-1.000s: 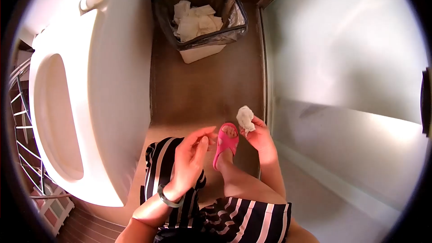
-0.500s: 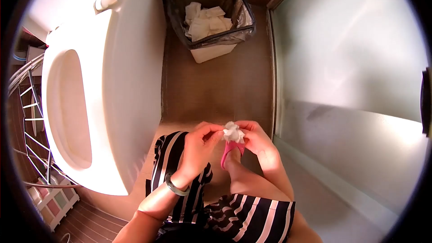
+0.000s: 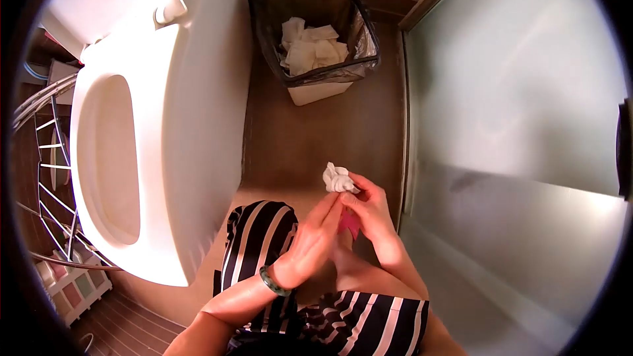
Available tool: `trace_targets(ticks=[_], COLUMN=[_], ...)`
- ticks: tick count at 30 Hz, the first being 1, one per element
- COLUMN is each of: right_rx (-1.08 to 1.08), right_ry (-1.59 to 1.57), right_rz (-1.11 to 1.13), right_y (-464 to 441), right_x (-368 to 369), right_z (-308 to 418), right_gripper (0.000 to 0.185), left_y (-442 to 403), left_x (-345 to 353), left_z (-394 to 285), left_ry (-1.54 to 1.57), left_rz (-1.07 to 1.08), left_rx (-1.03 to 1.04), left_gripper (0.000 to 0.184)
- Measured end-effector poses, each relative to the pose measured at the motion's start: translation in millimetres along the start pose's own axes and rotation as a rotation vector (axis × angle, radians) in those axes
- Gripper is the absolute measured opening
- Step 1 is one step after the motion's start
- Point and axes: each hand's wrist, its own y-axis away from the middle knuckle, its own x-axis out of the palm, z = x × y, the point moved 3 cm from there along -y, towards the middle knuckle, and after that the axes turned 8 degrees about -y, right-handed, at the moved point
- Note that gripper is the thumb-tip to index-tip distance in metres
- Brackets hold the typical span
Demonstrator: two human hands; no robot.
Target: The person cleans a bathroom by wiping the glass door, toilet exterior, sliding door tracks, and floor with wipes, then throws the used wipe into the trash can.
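Fingers of the left hand (image 3: 310, 240) on my remote view, clear of the crumpled white paper tissue (image 3: 337, 179) a second ago, have come in to meet it. I see them straight and close together, their tips at its lower edge; whether they pinch it, I cannot tell. The fingers of the right hand (image 3: 370, 214) grasp it from the right and below, thumb near the left fingertips. It sits above the pink open-toed slipper (image 3: 350, 223), near the raised knee in black-and-white striped trousers (image 3: 250, 244).

Bunching looks well along, in my judgement: the tissue is a small gathered wad, though loose folds stick up on top. It has not been let go and lies outside the white bin lined with a dark plastic bag (image 3: 320, 94), ahead on the brown floor (image 3: 316, 138), which holds a pile of pale used-looking paper (image 3: 313, 53). A white fixture with an oval hollow (image 3: 151, 158) stands left, a frosted glass panel (image 3: 508, 92) right
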Motion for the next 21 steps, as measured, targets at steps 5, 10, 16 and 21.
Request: trace_targets(ticks=[5,10,16,21], right_rx=[-0.066,-0.150,-0.203,-0.211], right_ry=[0.195,0.846,0.855,0.924], right_rz=[-0.165,-0.360,-0.251,0.129], right_y=[-65,-124,-185,-213], right_x=[-66,-129,-88,-1], right_z=[-39,-68,-80,-122], right_gripper=[0.031,0.027,0.027,0.030], left_y=[-6,-6,3,13], left_x=[5,-5,-24,-46], left_z=[-2,0,2,4], left_ry=[-0.046,-0.084,0.102,0.174], left_rz=[0.019,-0.050,-0.270,-0.417], left_rx=[-0.052,-0.059,0.050,0.119], left_gripper=[0.030,0.024,0.033,0.033])
